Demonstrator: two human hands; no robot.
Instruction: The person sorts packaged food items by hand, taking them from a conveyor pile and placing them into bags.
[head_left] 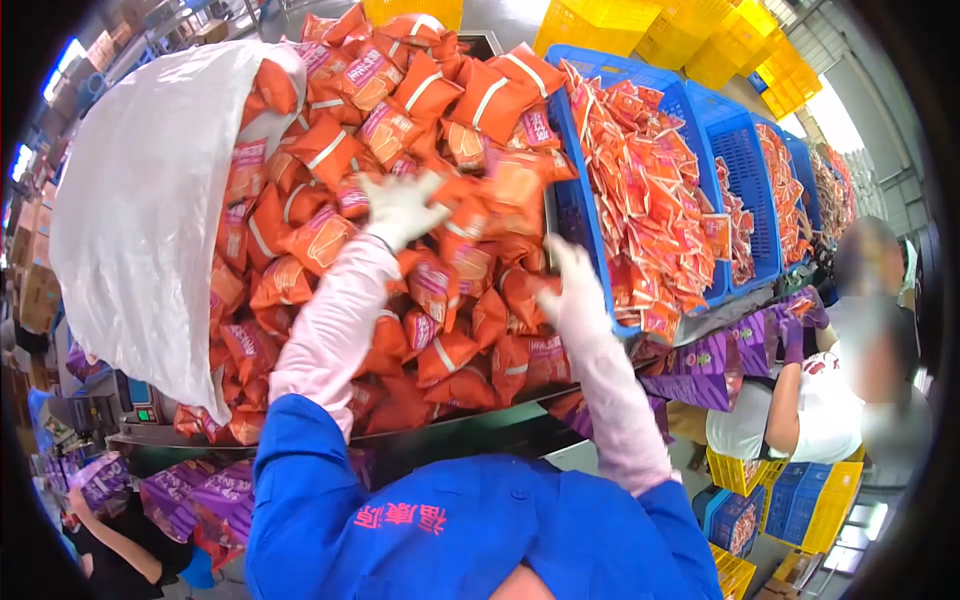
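Many orange pillow-shaped packets are heaped on the work surface. My left hand, in a white glove, is over the middle of the heap with its fingers spread and nothing held. At the heap's right edge is my right hand, also gloved, fingers apart and slightly blurred, beside the packets and near a blue crate. That crate holds many small flat orange packets. A white plastic sack lies open at the left, with orange packets at its mouth.
More blue crates run off to the right. Yellow crates stand behind. Purple bags hang along the near edge at both sides. A co-worker is at the right; another person's arm shows at the lower left.
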